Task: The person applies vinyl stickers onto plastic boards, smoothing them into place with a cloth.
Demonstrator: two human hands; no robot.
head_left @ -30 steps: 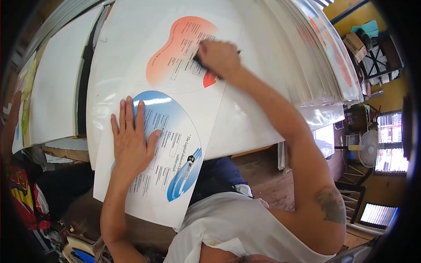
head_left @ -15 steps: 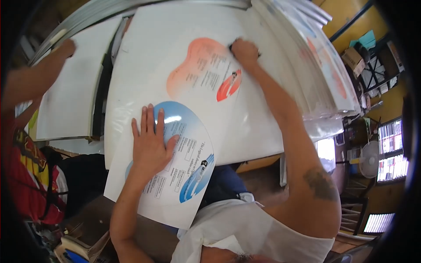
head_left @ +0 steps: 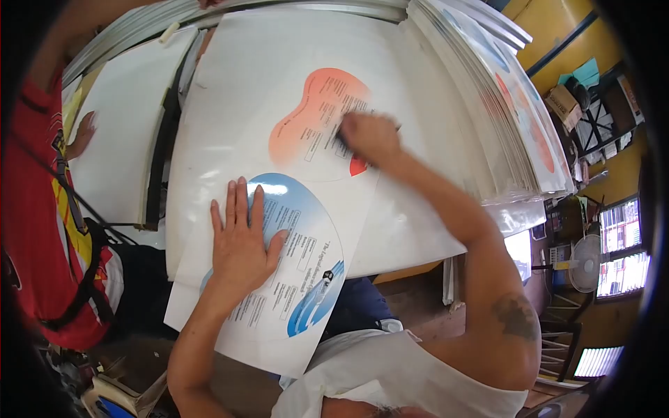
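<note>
A large white printed sheet point(head_left: 230, 104) lies on the table, carrying an orange heart-shaped print point(head_left: 313, 118) and a blue rounded print point(head_left: 306, 279). My left hand point(head_left: 240, 240) lies flat with fingers spread on the blue print, near the table's front edge. My right hand point(head_left: 366, 137) is closed around a small dark object, mostly hidden, and presses it on the lower right of the orange print. The hand is blurred by motion.
A thick stack of printed sheets point(head_left: 488, 90) rises on the right. Another white sheet pile point(head_left: 118, 139) lies at the left. A person in a red shirt point(head_left: 42, 230) stands close at the left, one hand point(head_left: 83, 136) on that pile. A fan point(head_left: 585, 261) stands at far right.
My right hand slid from the orange print's upper right edge back down onto its lower right part. The person in red has moved closer at the left. My left hand stays flat.
</note>
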